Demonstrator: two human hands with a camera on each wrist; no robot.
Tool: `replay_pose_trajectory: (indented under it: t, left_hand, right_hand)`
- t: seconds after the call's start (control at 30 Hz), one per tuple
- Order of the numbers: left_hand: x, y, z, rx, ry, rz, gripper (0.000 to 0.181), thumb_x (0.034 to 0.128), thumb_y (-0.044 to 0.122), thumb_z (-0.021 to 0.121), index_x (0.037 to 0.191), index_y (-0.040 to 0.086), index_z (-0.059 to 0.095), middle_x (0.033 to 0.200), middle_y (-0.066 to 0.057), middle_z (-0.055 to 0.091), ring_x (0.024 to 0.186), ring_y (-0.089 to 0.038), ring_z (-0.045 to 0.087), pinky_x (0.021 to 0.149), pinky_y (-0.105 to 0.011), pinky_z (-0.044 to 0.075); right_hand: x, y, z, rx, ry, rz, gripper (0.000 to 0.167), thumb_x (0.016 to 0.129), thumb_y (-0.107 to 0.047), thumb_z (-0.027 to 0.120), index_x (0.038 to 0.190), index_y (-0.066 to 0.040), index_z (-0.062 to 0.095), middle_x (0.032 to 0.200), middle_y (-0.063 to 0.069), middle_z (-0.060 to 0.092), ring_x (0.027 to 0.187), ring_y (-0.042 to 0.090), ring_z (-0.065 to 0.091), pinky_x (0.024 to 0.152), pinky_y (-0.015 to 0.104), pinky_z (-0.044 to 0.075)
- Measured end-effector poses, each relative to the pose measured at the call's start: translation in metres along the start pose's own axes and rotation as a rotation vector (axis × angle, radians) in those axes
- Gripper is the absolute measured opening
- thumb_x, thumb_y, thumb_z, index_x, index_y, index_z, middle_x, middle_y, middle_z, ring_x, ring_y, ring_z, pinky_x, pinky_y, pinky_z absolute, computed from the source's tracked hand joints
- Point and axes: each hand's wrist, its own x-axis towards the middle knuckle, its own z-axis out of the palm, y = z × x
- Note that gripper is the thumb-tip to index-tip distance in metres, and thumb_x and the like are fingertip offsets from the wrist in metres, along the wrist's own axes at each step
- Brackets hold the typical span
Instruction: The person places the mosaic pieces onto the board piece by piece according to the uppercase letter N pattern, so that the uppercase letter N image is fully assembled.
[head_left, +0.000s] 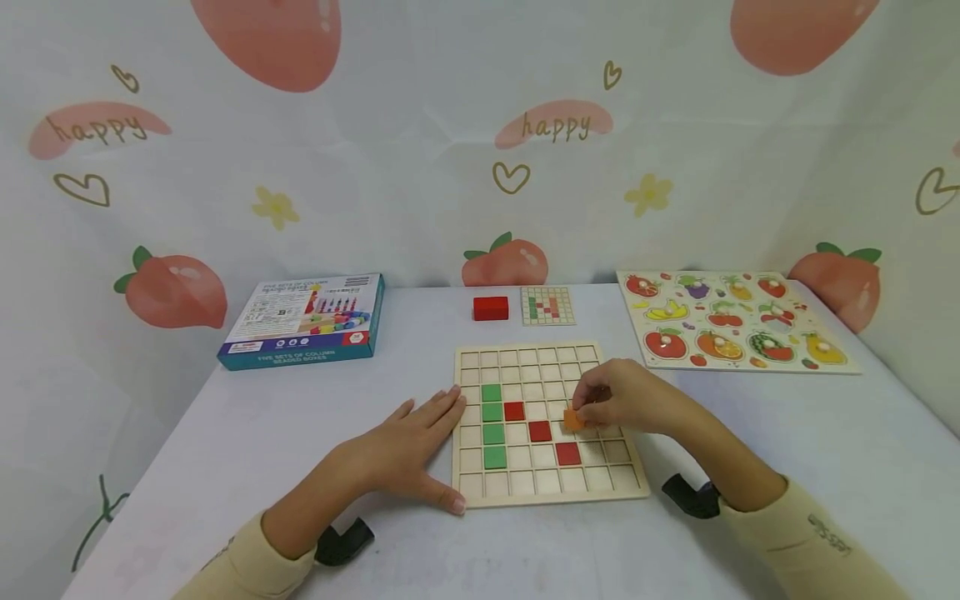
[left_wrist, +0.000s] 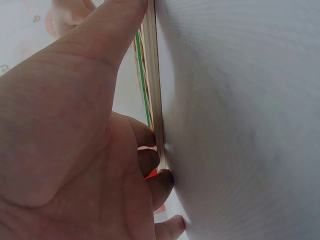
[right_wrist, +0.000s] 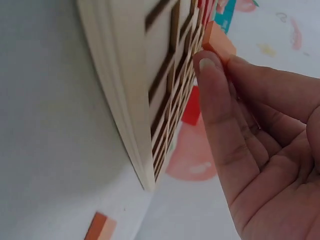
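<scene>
A wooden grid board (head_left: 550, 498) lies on the table with a column of several green tiles (head_left: 493, 434) and a diagonal of 3 red tiles (head_left: 540, 431). My right hand (head_left: 630, 396) pinches an orange tile (right_wrist: 218, 42) between thumb and finger, over the right-middle cells. In the head view that tile looks tilted; whether it touches the board I cannot tell. Along the board's left edge my left hand (head_left: 405, 446) rests with fingers spread, fingertips and thumb touching the rim. The left wrist view shows the palm beside the board's edge (left_wrist: 154, 75).
Behind the board stand a red block (head_left: 491, 308) and a small pattern card (head_left: 547, 306). A boxed toy set (head_left: 303, 321) lies at back left, a fruit puzzle board (head_left: 738, 323) at back right. Another orange piece (right_wrist: 101, 227) lies on the table beyond the board.
</scene>
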Motion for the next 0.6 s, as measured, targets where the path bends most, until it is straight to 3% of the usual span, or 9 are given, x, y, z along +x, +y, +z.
replay_pose_trajectory:
  t: [0.23, 0.6]
  left_hand:
    - [0.000, 0.000, -0.001, -0.002, 0.003, 0.001, 0.128, 0.0677, 0.082, 0.068, 0.162, 0.012, 0.017, 0.168, -0.003, 0.007, 0.153, -0.022, 0.004, 0.119, -0.055, 0.007]
    - [-0.001, 0.001, 0.000, -0.006, 0.006, 0.002, 0.129, 0.0673, 0.082, 0.069, 0.162, 0.012, 0.017, 0.168, -0.003, 0.008, 0.153, -0.022, 0.005, 0.119, -0.056, 0.008]
  right_hand:
    - [0.003, -0.002, 0.010, -0.029, 0.012, -0.085, 0.013, 0.088, -0.003, 0.075, 0.080, -0.013, 0.070, 0.075, -0.006, 0.063, 0.074, 0.014, 0.057, 0.068, 0.029, 0.050]
    - [0.001, -0.004, 0.014, -0.151, -0.006, -0.116, 0.009, 0.089, -0.007, 0.076, 0.084, -0.014, 0.073, 0.073, -0.011, 0.061, 0.072, 0.011, 0.055, 0.067, 0.028, 0.050]
